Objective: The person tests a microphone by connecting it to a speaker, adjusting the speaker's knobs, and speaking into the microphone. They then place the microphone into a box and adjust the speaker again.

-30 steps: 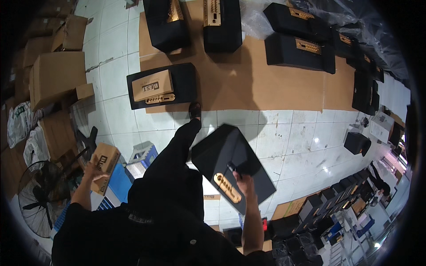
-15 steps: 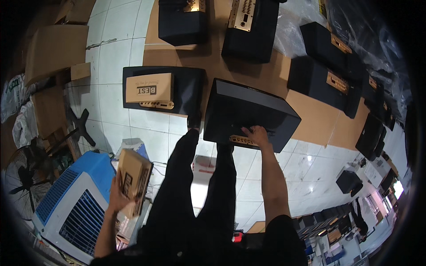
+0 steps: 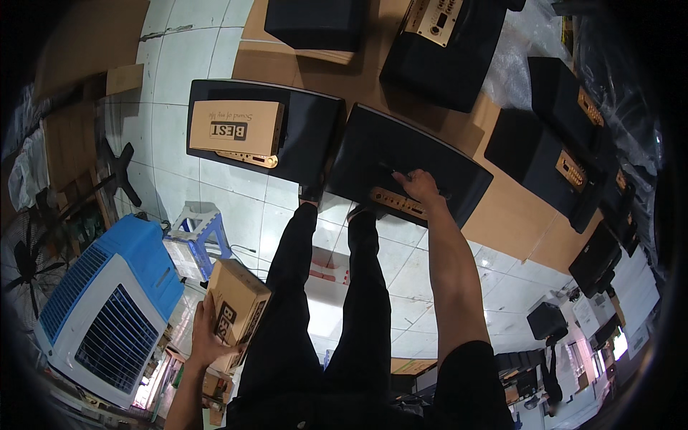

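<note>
My left hand (image 3: 208, 339) is wrapped round a small brown cardboard box (image 3: 241, 297), held low beside my left leg. My right hand (image 3: 421, 188) grips a black speaker (image 3: 459, 175) near the middle of its upper face, just above a gold control panel (image 3: 399, 202) with a row of knobs. The exact grip is partly hidden by the hand itself. To its left lies another black speaker (image 3: 313, 129). A similar brown box (image 3: 244, 123) rests on that one, partly covering its gold panel (image 3: 252, 159).
Several more black speakers (image 3: 441, 72) stand on flattened cardboard (image 3: 494, 222) ahead and to the right. At the left are a blue-and-white air cooler (image 3: 118, 308), a small plastic stool (image 3: 197, 240), a black fan (image 3: 32, 269) and cardboard cartons (image 3: 89, 46). Plastic wrap (image 3: 516, 61) lies far right.
The speaker under my right hand has gone from tilted, with its far side showing, to lying flatter. My left hand and its box have shifted slightly right in the view.
</note>
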`<state>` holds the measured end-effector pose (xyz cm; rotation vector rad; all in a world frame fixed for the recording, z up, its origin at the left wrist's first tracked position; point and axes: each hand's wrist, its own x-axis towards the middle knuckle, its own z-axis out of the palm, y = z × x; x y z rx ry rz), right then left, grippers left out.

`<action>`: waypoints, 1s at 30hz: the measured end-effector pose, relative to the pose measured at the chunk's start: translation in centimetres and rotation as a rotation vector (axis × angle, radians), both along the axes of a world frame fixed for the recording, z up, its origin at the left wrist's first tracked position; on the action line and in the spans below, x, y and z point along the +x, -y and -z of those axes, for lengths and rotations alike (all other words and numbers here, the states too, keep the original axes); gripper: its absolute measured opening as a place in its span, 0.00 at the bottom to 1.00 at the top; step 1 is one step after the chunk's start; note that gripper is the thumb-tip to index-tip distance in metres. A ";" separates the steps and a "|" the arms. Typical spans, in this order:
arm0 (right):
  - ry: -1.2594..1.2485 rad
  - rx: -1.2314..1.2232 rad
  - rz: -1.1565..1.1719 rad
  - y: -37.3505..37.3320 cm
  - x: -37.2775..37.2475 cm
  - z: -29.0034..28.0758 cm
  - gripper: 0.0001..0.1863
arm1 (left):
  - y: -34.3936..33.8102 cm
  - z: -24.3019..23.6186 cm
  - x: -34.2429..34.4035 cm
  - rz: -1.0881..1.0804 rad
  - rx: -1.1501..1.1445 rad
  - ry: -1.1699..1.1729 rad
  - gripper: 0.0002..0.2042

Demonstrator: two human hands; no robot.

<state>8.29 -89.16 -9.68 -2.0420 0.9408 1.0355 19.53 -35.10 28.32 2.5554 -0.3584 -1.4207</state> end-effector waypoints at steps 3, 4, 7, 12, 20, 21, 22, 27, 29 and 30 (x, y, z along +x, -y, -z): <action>-0.008 -0.004 0.019 -0.6 0.7 -1.0 0.36 | 1.7 2.6 1.2 0.017 -0.040 0.020 0.73; -0.003 -0.013 0.034 -0.7 0.9 -1.5 0.33 | 2.4 4.6 2.2 0.083 -0.078 0.044 0.72; 0.265 -0.145 0.043 -1.9 -2.4 -1.0 0.25 | 8.9 10.9 4.6 0.394 -0.071 0.181 0.70; 0.630 -0.372 0.426 -5.4 -11.8 -6.5 0.13 | 26.9 21.6 7.2 0.731 -0.463 0.328 0.64; 0.050 -0.187 0.628 -25.6 -45.1 -16.1 0.14 | 41.8 30.4 1.0 1.185 -0.487 0.422 0.69; -0.006 -0.156 0.706 -29.5 -48.5 -17.6 0.14 | 41.8 29.2 0.0 1.227 -0.413 0.431 0.69; -0.009 -0.145 0.795 -32.6 -49.5 -19.8 0.17 | 40.8 27.9 -0.8 1.116 -0.455 0.439 0.66; -0.049 0.417 1.412 -60.5 -65.3 -27.4 0.10 | 24.9 24.0 -5.3 0.978 -0.390 0.231 0.48; 0.001 0.689 1.740 -57.8 -54.5 -29.4 0.09 | 23.6 22.8 -1.8 0.918 -0.117 0.082 0.40; -0.023 0.565 1.701 -57.4 -54.0 -30.5 0.12 | 21.7 22.2 -1.9 0.977 -0.056 0.065 0.38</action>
